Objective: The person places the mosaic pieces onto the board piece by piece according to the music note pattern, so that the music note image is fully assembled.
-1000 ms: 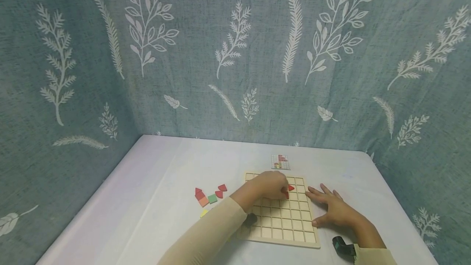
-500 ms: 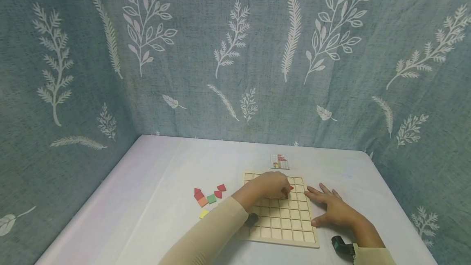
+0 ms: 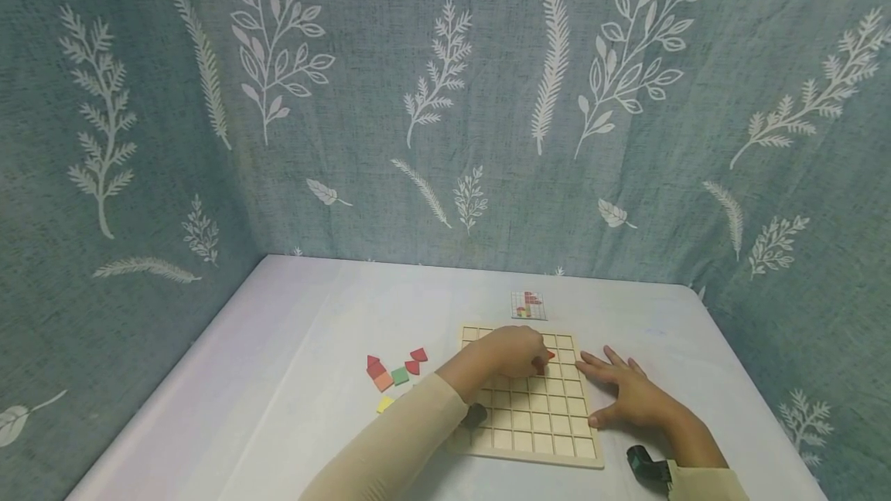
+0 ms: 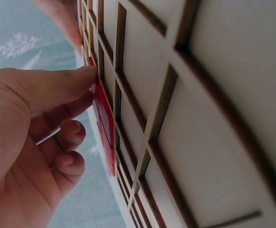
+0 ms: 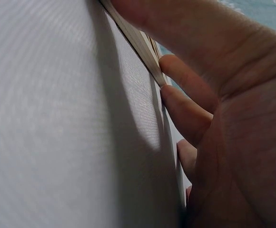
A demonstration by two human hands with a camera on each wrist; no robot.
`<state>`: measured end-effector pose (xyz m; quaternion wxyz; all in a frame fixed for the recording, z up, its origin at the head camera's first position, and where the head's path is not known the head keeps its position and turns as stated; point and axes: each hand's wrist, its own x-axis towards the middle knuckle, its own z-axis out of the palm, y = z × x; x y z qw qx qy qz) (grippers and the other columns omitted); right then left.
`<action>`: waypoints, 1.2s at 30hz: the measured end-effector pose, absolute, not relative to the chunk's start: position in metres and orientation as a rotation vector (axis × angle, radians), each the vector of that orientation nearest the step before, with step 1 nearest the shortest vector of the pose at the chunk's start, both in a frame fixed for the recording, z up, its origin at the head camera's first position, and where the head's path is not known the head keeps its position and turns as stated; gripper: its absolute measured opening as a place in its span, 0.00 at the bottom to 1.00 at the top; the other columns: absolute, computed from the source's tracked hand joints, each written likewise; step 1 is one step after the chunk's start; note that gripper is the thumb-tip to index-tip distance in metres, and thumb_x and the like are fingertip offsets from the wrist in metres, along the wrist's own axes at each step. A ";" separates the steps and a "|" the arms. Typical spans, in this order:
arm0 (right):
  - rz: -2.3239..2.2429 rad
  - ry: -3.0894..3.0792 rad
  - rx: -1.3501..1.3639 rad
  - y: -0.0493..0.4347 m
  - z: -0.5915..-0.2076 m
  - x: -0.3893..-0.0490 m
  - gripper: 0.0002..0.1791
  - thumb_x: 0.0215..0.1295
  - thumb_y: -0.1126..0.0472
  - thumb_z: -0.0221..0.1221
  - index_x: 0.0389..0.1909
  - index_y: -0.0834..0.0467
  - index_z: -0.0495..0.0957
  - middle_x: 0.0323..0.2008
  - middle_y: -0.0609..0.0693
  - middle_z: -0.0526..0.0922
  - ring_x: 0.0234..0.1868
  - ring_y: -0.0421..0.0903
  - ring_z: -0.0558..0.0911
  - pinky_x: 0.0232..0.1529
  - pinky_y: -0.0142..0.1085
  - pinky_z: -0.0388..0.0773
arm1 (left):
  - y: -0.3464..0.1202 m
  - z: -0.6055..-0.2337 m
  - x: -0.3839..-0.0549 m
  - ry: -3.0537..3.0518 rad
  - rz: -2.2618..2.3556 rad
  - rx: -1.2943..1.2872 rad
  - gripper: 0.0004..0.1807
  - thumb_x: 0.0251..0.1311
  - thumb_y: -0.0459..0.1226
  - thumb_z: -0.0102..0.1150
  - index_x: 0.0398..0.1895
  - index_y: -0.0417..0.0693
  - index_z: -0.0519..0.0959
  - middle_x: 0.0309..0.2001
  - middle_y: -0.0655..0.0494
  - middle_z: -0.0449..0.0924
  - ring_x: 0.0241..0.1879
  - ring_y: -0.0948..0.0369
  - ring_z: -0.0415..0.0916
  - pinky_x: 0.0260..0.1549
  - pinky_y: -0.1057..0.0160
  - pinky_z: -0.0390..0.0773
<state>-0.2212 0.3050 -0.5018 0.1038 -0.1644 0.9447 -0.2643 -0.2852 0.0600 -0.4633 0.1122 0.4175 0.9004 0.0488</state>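
Note:
My left hand (image 3: 517,350) reaches over the wooden grid board (image 3: 536,457). In the left wrist view its thumb and index finger pinch a red tile (image 4: 93,87) at the board's surface; the other fingers are bent. More red tiles (image 4: 104,114) lie in the grid cells beside these fingers. From the head, only the tip of a red tile (image 3: 551,355) shows past the knuckles. My right hand (image 3: 629,400) lies spread at the board's right side, its thumb and fingertips touching the edge. The right wrist view shows this board edge (image 5: 140,47) against the fingers.
Left of the board lie loose red tiles (image 3: 376,369), an orange tile (image 3: 384,381), a green tile (image 3: 400,376) and a yellow tile (image 3: 386,404), partly behind my left sleeve. A small pattern card (image 3: 529,305) lies beyond the board. Patterned curtains (image 3: 445,99) enclose the white table (image 3: 313,377).
My left fingers have shifted slightly over the red tiles, covering more of them in the head view. The right hand stays in place at the board's edge.

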 end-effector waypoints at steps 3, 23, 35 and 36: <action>-0.786 2.783 -0.503 0.305 -0.502 -0.221 0.58 0.30 0.36 0.74 0.68 0.54 0.69 0.72 0.53 0.59 0.74 0.65 0.40 0.66 0.62 0.28 | 0.058 -0.463 -0.284 2.638 0.184 1.201 0.04 0.61 0.43 0.65 0.35 0.63 0.87 0.37 0.72 0.81 0.40 0.71 0.78 0.45 0.70 0.76; -0.775 2.781 -0.480 0.306 -0.505 -0.222 0.60 0.28 0.34 0.74 0.68 0.54 0.69 0.72 0.54 0.59 0.74 0.65 0.40 0.67 0.61 0.28 | 0.001 -0.447 -0.272 2.727 0.226 1.184 0.09 0.61 0.38 0.65 0.45 0.56 0.85 0.41 0.67 0.81 0.43 0.68 0.77 0.45 0.68 0.75; -0.793 2.778 -0.502 0.305 -0.503 -0.221 0.59 0.29 0.36 0.74 0.68 0.56 0.69 0.72 0.55 0.59 0.73 0.66 0.40 0.66 0.63 0.28 | -0.055 -0.444 -0.269 2.806 0.249 1.072 0.11 0.61 0.37 0.64 0.47 0.51 0.85 0.44 0.62 0.81 0.45 0.64 0.78 0.46 0.65 0.77; -0.794 2.775 -0.503 0.305 -0.503 -0.221 0.59 0.29 0.36 0.74 0.68 0.56 0.69 0.72 0.55 0.59 0.73 0.67 0.40 0.66 0.63 0.28 | -0.059 -0.444 -0.270 2.812 0.246 1.068 0.11 0.62 0.37 0.64 0.47 0.51 0.85 0.44 0.62 0.81 0.45 0.63 0.78 0.46 0.64 0.77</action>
